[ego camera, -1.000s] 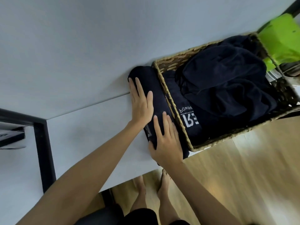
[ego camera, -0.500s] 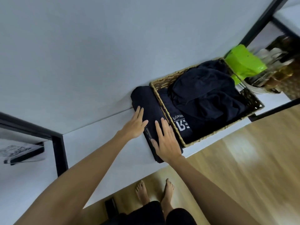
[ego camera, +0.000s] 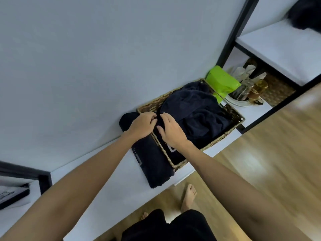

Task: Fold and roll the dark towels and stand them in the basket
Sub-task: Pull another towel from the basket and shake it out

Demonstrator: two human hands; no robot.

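Both hands are at the near-left corner of the wicker basket [ego camera: 231, 114]. The left hand [ego camera: 141, 126] has its fingers curled over the basket's rim, but what they grip I cannot tell. The right hand [ego camera: 171, 130] lies with fingers relaxed on the dark towels [ego camera: 196, 115] heaped inside. A folded dark towel [ego camera: 152, 164] lies on the white surface [ego camera: 107, 174], touching the basket's left wall. A green packet [ego camera: 221, 81] stands behind the basket.

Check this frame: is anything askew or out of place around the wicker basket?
Yes. A loose heap of dark towels lies crumpled in the woven wicker basket, neither rolled nor upright. A folded dark towel lies flat outside it on the white shelf, its end overhanging the front edge.
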